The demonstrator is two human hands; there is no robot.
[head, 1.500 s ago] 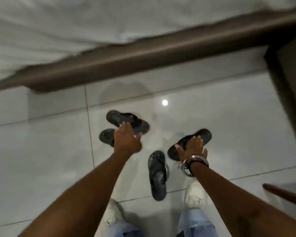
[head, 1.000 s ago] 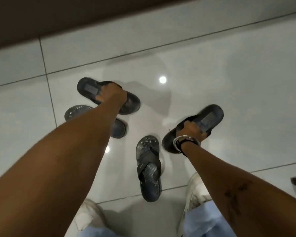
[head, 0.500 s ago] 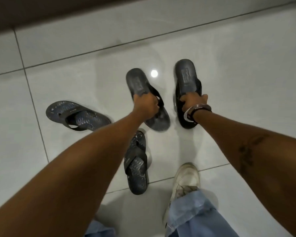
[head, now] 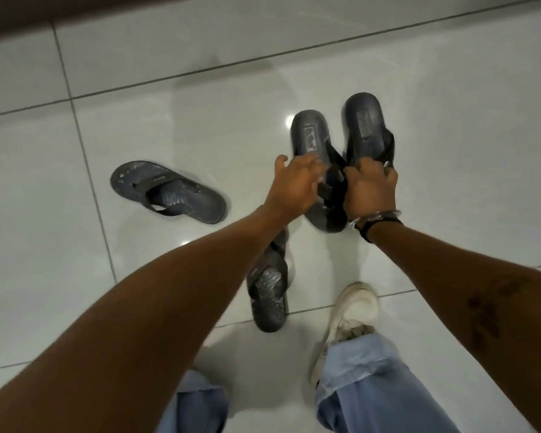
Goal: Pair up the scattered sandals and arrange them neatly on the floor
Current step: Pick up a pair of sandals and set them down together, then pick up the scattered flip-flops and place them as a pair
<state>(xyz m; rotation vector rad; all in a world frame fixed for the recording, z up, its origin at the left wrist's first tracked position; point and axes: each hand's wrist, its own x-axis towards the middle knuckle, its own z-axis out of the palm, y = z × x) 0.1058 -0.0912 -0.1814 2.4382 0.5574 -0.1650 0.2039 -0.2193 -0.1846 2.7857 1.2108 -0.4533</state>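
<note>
- Two dark, smooth rubber sandals are held side by side: one (head: 310,135) by the left hand (head: 294,185), the other (head: 364,123) by the right hand (head: 370,189), fingers closed around the straps.
- Two patterned flip-flops lie on the glossy tiled floor (head: 169,104): one (head: 169,192) left of the fingers, one (head: 267,292) below them.

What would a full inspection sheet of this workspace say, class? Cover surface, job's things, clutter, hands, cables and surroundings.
Surface: glossy pale floor tiles with dark grout lines.
Job's things: two smooth sandals side by side, left smooth sandal and right smooth sandal; patterned sandal lying alone to the left; second patterned sandal partly under the left forearm.
Clutter: nothing seen.
Hands: left hand grips the left smooth sandal; right hand grips the right one's strap.
Cables: nothing seen.
Surroundings: white shoe, dark edge at top.
</note>
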